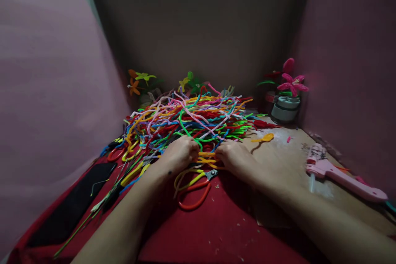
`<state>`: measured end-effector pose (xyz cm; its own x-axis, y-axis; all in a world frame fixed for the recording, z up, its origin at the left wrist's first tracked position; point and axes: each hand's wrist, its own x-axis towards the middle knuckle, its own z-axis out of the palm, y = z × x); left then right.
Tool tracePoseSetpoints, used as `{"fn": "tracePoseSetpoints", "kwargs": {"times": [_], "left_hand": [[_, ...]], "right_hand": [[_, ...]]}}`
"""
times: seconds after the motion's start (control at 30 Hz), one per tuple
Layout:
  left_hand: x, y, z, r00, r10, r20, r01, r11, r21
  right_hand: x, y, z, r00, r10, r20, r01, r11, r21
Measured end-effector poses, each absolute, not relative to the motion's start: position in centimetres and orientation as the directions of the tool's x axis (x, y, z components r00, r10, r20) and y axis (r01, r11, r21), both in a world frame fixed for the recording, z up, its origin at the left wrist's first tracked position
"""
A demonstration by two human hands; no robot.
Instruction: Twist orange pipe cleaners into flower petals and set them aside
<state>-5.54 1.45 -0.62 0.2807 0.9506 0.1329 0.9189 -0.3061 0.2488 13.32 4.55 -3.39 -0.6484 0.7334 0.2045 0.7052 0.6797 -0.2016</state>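
Several orange pipe cleaners (206, 155) stretch side by side between my two hands, close to the front of a big tangled heap of coloured pipe cleaners (201, 115). Curled fingers of my left hand (182, 150) close on their left ends. My right hand (232, 154) is closed on the right ends, with its fingertips partly hidden. Just below the hands lie scissors (198, 185) with one yellow and one red handle, their blades mostly hidden under my right hand.
A pink glue gun (343, 179) rests on the brown board (278, 161) at right. On the red cloth (198, 235) at left lie a black flat object (74, 204) and thin green stems (83, 222). A pink flower (293, 84) stands in a grey pot (285, 109) behind.
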Motion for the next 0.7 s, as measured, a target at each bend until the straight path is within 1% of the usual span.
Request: {"fn": "tracePoseSetpoints", "kwargs": {"times": [0.1, 0.2, 0.27, 0.33, 0.37, 0.47, 0.53, 0.6, 0.67, 0.7], "left_hand": [[-5.6, 1.1, -0.1, 0.297, 0.940, 0.169, 0.925, -0.328, 0.194], [-5.5, 0.5, 0.5, 0.286, 0.933, 0.218, 0.915, -0.333, 0.226], [-5.4, 0.3, 0.7, 0.290, 0.925, 0.246, 0.900, -0.351, 0.257], [-5.4, 0.2, 0.6, 0.301, 0.908, 0.290, 0.890, -0.377, 0.257], [-5.4, 0.3, 0.5, 0.315, 0.896, 0.313, 0.888, -0.395, 0.235], [-5.9, 0.5, 0.3, 0.357, 0.857, 0.370, 0.898, -0.424, 0.116], [-6.7, 0.6, 0.5, 0.346, 0.854, 0.389, 0.910, -0.406, 0.082], [-7.6, 0.7, 0.9, 0.278, 0.864, 0.419, 0.926, -0.357, 0.121], [-8.5, 0.7, 1.4, 0.160, 0.866, 0.473, 0.939, -0.281, 0.196], [-8.9, 0.7, 1.6, 0.086, 0.852, 0.516, 0.944, -0.235, 0.232]], "right_hand": [[13.6, 4.5, -3.5, -0.626, 0.721, 0.297, 0.712, 0.684, -0.159], [13.9, 4.4, -3.5, -0.591, 0.717, 0.369, 0.721, 0.675, -0.156], [14.0, 4.2, -3.7, -0.582, 0.715, 0.388, 0.718, 0.676, -0.168], [14.1, 4.2, -3.9, -0.587, 0.711, 0.387, 0.712, 0.681, -0.171], [14.2, 4.2, -4.1, -0.590, 0.711, 0.382, 0.713, 0.681, -0.167], [14.3, 4.4, -4.3, -0.577, 0.740, 0.345, 0.753, 0.646, -0.124], [14.5, 4.5, -4.3, -0.563, 0.768, 0.306, 0.780, 0.616, -0.110], [14.8, 4.6, -4.3, -0.556, 0.786, 0.269, 0.788, 0.602, -0.128], [15.0, 4.7, -4.3, -0.562, 0.787, 0.252, 0.772, 0.609, -0.181], [15.0, 4.7, -4.4, -0.565, 0.780, 0.268, 0.755, 0.620, -0.214]]}}
